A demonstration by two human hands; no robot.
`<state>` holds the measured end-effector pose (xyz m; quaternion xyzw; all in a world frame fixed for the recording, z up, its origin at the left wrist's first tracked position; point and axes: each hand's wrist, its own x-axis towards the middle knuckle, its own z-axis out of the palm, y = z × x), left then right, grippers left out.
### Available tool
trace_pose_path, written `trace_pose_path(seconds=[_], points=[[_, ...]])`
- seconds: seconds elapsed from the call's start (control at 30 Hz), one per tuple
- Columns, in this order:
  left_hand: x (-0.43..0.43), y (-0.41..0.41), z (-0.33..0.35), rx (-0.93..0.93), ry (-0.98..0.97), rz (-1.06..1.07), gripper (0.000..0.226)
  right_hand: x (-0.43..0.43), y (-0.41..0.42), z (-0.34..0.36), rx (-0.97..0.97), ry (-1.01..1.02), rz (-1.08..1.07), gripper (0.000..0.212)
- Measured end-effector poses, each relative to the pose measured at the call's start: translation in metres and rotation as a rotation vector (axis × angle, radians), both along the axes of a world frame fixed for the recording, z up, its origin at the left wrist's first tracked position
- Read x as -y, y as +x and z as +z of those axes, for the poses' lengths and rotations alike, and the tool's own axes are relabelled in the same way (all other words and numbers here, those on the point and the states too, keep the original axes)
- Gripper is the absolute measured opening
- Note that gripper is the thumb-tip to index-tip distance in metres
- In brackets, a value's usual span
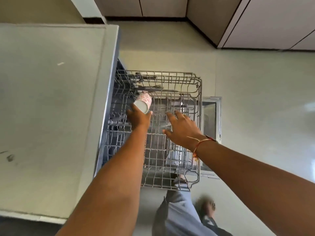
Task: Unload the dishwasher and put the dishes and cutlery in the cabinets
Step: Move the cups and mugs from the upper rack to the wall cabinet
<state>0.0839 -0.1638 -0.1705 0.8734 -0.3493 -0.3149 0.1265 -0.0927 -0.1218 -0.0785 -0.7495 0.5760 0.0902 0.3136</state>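
Cup (pixel 143 102) is the active item: white w/ red print, at the tabletop (pixel 51 99) side of the rack (pixel 158 159), tipped so its base faces me. L hand (pixel 138 118) has fingers curled round the body. Side grip, prob. to tilt it off the tines; can't tell if it's clear of them yet. R hand (pixel 183 128) holds nothing, fingers (pixel 171 116) spread, hovering over mid-rack. My guess: lining up the next pick or ready to steady the rack. Cutlery (pixel 158 90) lies flat across the rack's far end, not yet picked. Rack looks mostly bare otherwise, so est. late in the unload. Next: cup to cabinets (pixel 272 23). Needs a firm hold, as it may be wet.
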Motion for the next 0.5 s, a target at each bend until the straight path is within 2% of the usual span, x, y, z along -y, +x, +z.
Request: trace_pose_path(seconds=[0.17,0.5], points=[[0.022,0.011,-0.024,-0.017,0.059,0.036,0.099,0.014,0.008,-0.015,-0.012,0.018,0.007,0.072],[0.03,0.013,-0.024,-0.017,-0.037,0.126,0.093,0.016,0.01,-0.015,-0.018,-0.005,0.047,0.07]])
